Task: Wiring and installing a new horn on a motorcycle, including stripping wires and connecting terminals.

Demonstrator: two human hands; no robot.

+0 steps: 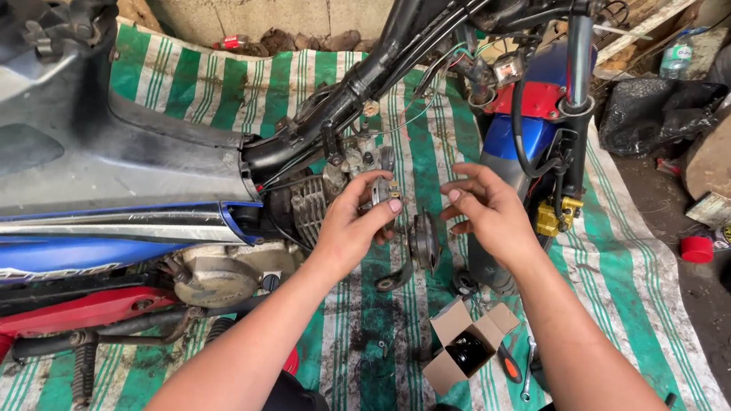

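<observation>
A small grey metal engine part, blocky with a brass-coloured fitting on its side, is pinched upright in the fingertips of the left hand. It sits just beside the motorcycle's finned cylinder, above the green striped mat.

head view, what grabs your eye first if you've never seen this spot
A blue and red motorbike lies on a green striped tarp, filling the left. At centre the left hand holds a small metal part beside the engine, the right hand open beside it. An open cardboard box sits below.
</observation>
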